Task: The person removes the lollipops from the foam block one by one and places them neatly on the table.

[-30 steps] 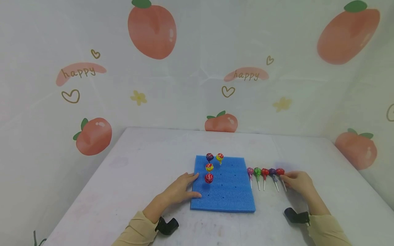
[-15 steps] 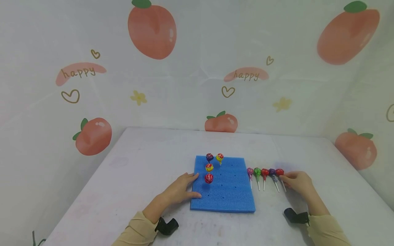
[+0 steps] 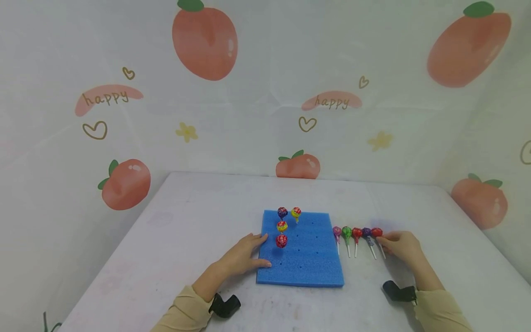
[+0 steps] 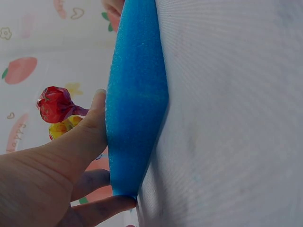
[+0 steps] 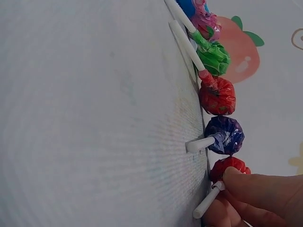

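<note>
Red lollipop (image 3: 377,231) in right hand's (image 3: 402,245) pinch

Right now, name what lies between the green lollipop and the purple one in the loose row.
A single red lollipop lies between the green lollipop and the purple lollipop, as the head and right wrist views show.

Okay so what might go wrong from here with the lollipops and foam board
The right hand pinches the end red lollipop close beside a purple lollipop, so lifting it might knock that neighbor. The left hand touches the edge of the blue foam board; a careless push could shift it and jostle the four standing lollipops.
</note>
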Tool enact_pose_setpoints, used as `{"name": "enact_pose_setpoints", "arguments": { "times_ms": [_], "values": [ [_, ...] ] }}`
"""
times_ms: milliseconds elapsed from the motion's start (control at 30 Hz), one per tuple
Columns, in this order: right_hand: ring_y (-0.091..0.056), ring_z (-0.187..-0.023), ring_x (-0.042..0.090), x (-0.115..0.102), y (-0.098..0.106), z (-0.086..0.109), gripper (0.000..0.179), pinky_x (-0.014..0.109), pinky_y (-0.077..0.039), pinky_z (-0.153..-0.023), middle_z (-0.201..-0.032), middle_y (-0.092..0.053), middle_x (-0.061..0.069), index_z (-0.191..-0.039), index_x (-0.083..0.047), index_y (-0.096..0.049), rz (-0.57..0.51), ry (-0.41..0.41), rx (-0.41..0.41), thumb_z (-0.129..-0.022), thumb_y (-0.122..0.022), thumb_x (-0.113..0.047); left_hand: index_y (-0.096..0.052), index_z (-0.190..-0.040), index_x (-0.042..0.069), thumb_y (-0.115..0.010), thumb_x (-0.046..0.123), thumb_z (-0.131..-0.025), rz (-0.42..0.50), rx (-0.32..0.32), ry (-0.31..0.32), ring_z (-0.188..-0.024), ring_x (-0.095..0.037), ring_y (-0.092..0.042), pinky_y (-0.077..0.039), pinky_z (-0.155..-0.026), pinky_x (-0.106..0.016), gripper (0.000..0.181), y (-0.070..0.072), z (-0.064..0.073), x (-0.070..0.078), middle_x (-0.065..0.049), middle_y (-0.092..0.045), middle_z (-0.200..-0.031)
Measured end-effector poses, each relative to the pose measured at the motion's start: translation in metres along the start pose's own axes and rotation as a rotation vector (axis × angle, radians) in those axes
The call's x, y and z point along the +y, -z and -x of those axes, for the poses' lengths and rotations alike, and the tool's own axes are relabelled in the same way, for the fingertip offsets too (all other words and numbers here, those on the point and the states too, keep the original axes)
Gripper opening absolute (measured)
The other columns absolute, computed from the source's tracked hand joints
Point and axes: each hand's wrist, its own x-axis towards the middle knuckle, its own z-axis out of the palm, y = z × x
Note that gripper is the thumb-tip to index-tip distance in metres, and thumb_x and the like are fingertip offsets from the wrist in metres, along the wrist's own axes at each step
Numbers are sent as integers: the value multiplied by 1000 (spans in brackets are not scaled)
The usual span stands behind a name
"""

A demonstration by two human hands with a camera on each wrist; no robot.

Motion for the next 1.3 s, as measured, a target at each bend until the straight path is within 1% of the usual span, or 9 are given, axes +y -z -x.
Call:
{"name": "enact_pose_setpoints", "arguments": {
  "times_ms": [100,333,633,900,1033,1300],
  "values": [
    [-59,-67,12,1,0,0,43,24,-43,-57,-82,-70,17,-101,14,-63,0,-2,-5,-88,-62,-27,-38,-141,2,-69,39,-82,-6,1,-9,-138,-43,-29,-30,-109,-57,77,0,0,-1,-20,-39,-146],
    [-57,-69,14,4,1,-1,46,24,-41,-58,-77,-68,11,-102,13,-63,11,-1,-18,-87,-61,-31,-38,-142,3,-68,40,-82,3,-4,2,-139,-42,-28,-29,-110,-57,77,0,-1,-1,-19,-39,-146],
    [-58,-67,10,2,1,0,45,24,-45,-57,-85,-70,19,-103,14,-62,-19,19,-27,-87,-63,-28,-38,-141,1,-69,39,-81,14,0,6,-138,-43,-28,-29,-110,-57,77,-1,1,1,-21,-39,-146],
    [-60,-71,14,2,-1,-1,48,24,-46,-59,-88,-69,20,-105,13,-61,-18,0,-45,-87,-63,-30,-38,-141,1,-69,39,-81,9,0,10,-138,-43,-28,-29,-110,-57,77,-1,1,2,-21,-39,-146],
    [-60,-72,14,1,0,-1,49,25,-46,-59,-90,-68,22,-106,14,-61,-14,2,-47,-87,-63,-32,-38,-141,1,-69,39,-82,7,0,12,-138,-43,-28,-29,-110,-57,77,0,1,2,-21,-39,-146],
    [-61,-71,13,2,1,0,47,25,-46,-59,-89,-69,21,-106,13,-61,0,-6,-42,-89,-61,-31,-38,-141,1,-70,38,-81,8,0,13,-138,-43,-29,-30,-110,-57,77,1,1,3,-21,-40,-145]
  ]
}}
